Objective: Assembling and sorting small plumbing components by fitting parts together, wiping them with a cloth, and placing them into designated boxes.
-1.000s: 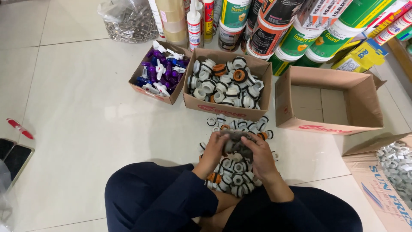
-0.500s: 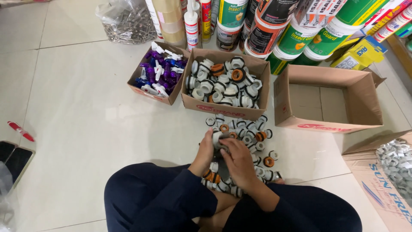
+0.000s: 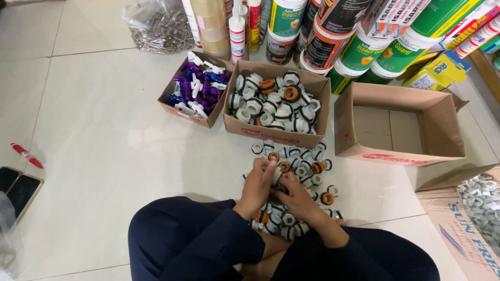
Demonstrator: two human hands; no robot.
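Note:
I sit on the tiled floor with a heap of small white, black and orange plastic fittings [image 3: 304, 166] in front of my knees. My left hand [image 3: 258, 184] and my right hand [image 3: 294, 195] are together over the heap, fingers closed around fittings [image 3: 278, 176] between them. Just beyond the heap stands a cardboard box [image 3: 271, 134] filled with the same fittings. To its right is an empty cardboard box [image 3: 401, 122], open at the top.
A smaller box [image 3: 179, 110] of purple, blue and white parts sits left of the fittings box. Tubs, cans and tubes [image 3: 333, 36] line the back. A bag of metal pieces [image 3: 159, 26], a red pen [image 3: 26, 155], two phones [image 3: 18, 187] and a carton [image 3: 469, 234] surround me.
My hands have shifted slightly forward and left over the heap, still working the fittings together. The view moved a little.

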